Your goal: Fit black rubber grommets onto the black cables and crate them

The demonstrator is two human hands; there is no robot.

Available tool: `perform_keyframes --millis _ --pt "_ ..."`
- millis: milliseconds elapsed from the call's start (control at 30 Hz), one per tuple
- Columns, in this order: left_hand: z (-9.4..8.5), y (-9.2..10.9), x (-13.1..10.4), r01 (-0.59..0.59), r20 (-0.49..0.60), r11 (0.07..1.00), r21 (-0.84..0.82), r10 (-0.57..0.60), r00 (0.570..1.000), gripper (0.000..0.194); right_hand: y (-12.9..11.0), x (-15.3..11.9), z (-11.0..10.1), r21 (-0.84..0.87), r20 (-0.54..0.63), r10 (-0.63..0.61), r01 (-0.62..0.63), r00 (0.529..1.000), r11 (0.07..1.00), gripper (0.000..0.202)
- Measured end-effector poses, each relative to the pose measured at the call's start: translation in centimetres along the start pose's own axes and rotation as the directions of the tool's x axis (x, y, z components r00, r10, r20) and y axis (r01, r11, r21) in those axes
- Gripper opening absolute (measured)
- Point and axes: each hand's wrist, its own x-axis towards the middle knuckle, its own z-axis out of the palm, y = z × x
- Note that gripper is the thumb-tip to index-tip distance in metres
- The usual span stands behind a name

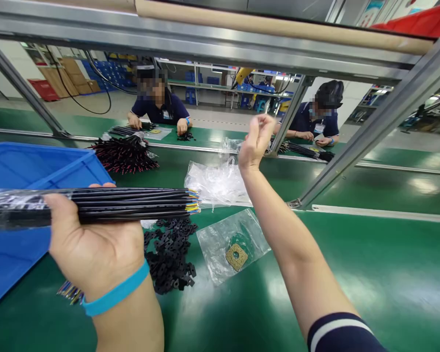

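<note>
A bundle of black cables (132, 203) lies across my left hand (102, 244), which grips it with the thumb over the near side. Its right end shows blue, yellow and brown wire tips; clear film wraps the left part. My right hand (257, 142) is raised at the far side of the bench, above crumpled clear plastic bags (218, 181). Motion smears its fingertips, so whether they hold anything is unclear. Below the cable ends sits a heap of small black parts (172, 254). Beside it, a clear zip bag (220, 244) has a yellowish square piece with a hole (236, 256) on it.
A blue bin (44, 166) stands at the left, with more cable ends (70, 292) by its lower edge. Behind it is a pile of red-tipped black cables (126, 152). A metal frame post (359, 107) slants at the right. Two co-workers sit across the bench.
</note>
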Motion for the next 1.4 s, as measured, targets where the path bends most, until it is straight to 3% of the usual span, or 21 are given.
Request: perform_keyframes --millis 33,67,167,233,333,433,533,633,700,767,833,900,1000,1100,1200,1267,1400 --pt "-0.1 -0.1 0.2 0.019 0.001 1.0 0.007 -0.019 1.0 0.021 0.3 -0.6 0.9 -0.199 0.137 0.13 -0.101 0.982 0.975 0.042" --pt "-0.2 -0.2 0.4 0.04 0.015 0.999 0.019 -0.04 0.999 0.019 0.5 -1.6 1.7 -0.256 0.196 0.188 -0.135 0.962 0.957 0.041" --pt "-0.5 -0.7 0.5 0.122 0.118 0.985 0.124 -0.136 0.984 0.027 1.4 -5.1 3.3 -0.305 0.383 0.244 -0.127 0.891 0.944 0.039" --pt "-0.9 -1.4 0.1 0.168 0.228 0.943 0.286 -0.238 0.944 0.043 2.1 -6.6 3.6 -0.322 0.51 0.256 -0.094 0.821 0.942 0.035" --pt "-1.3 -2.7 -1.1 0.07 0.397 0.858 0.509 -0.306 0.866 0.049 2.9 -6.8 2.5 -0.32 0.628 0.241 -0.037 0.74 0.947 0.037" --pt "-1.3 -3.4 -2.4 -0.057 0.524 0.764 0.643 -0.385 0.76 0.046 2.5 -6.2 -0.8 -0.282 0.662 0.189 0.007 0.725 0.96 0.036" --pt "-0.8 -3.4 -3.7 -0.128 0.592 0.698 0.704 -0.479 0.648 0.057 0.6 -7.3 -5.8 -0.211 0.59 0.11 0.021 0.8 0.977 0.028" --pt "-0.3 -3.3 -4.8 -0.194 0.648 0.674 0.713 -0.527 0.549 0.079 -2.4 -10.4 -10.6 -0.08 0.449 0.025 0.013 0.893 0.997 0.032" --pt "-0.2 -3.4 -5.6 -0.208 0.68 0.681 0.702 -0.556 0.477 0.081 -4.4 -12.7 -12.8 0.314 0.268 -0.095 0.006 0.959 0.949 0.033" --pt "-0.2 -3.6 -6.4 -0.188 0.707 0.702 0.686 -0.584 0.399 0.077 -6.0 -14.7 -14.2 0.477 0.157 -0.149 0.057 0.976 0.877 0.034" --pt "-0.2 -3.7 -7.2 -0.191 0.725 0.71 0.678 -0.603 0.332 0.078 -6.9 -16.0 -14.9 0.515 0.08 -0.143 0.082 0.987 0.853 0.033" --pt "-0.3 -3.7 -7.9 -0.233 0.735 0.701 0.675 -0.611 0.293 0.082 -7.3 -16.7 -15.4 0.499 0.011 -0.096 0.078 0.995 0.863 0.027" --pt "-0.3 -3.6 -8.8 -0.301 0.734 0.67 0.679 -0.613 0.293 0.087 -7.3 -17.3 -16.0 0.475 -0.075 -0.025 0.058 0.997 0.878 0.028" --pt "-0.2 -3.7 -9.6 -0.407 0.729 0.609 0.681 -0.619 0.294 0.094 -7.2 -17.7 -16.4 0.518 -0.008 0.013 -0.007 1.0 0.856 0.043" --pt "-0.3 -4.2 -10.1 -0.557 0.712 0.504 0.66 -0.656 0.25 0.103 -6.8 -18.2 -15.7 0.564 0.039 0.099 -0.103 0.994 0.819 0.037" --pt "-0.3 -4.7 -10.3 -0.597 0.673 0.451 0.664 -0.707 0.215 0.107 -6.2 -18.5 -14.9 0.631 -0.026 0.198 -0.137 0.98 0.763 0.036" --pt "0.2 -5.5 -10.2 -0.57 0.515 0.369 0.734 -0.85 0.112 0.108 -4.8 -18.6 -13.6 0.737 -0.169 0.33 -0.103 0.929 0.668 0.034"
